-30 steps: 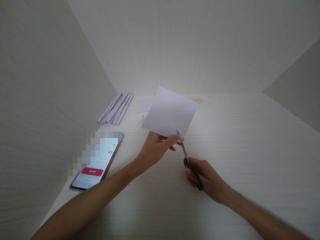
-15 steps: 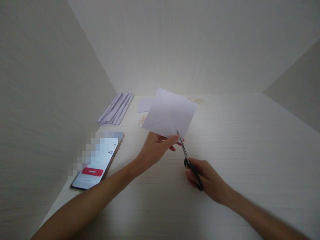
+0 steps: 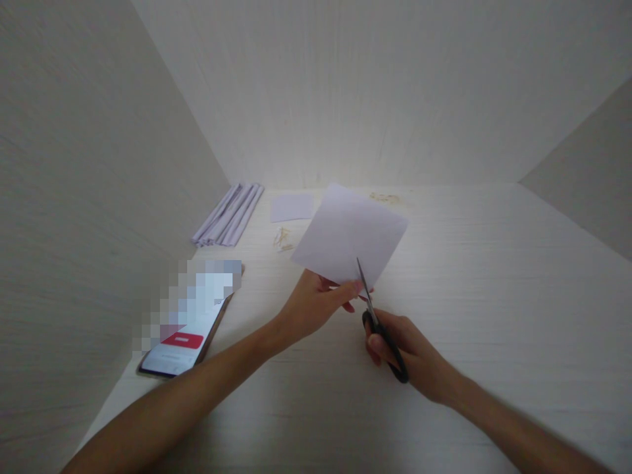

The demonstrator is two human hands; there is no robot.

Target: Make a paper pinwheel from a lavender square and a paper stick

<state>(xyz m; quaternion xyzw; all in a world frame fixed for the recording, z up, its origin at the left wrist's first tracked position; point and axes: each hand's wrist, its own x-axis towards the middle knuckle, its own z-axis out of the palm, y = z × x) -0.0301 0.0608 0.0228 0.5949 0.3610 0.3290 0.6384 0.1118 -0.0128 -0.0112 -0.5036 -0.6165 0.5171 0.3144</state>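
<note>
Left hand (image 3: 316,304) pinches the paper sheet (image 3: 351,237) at its lower edge. Right hand (image 3: 407,352) grips black scissors (image 3: 380,326), blades apparently entering that edge.

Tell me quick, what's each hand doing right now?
Left hand: closed, pinching the near edge of the white paper.
Right hand: closed around the black scissors, blades at the paper's edge.

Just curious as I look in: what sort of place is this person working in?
Probably a home craft desk set in a pale wood-grain alcove: the left hand holds paper, the right hand scissors, with rolled paper strips and a phone nearby.
</note>
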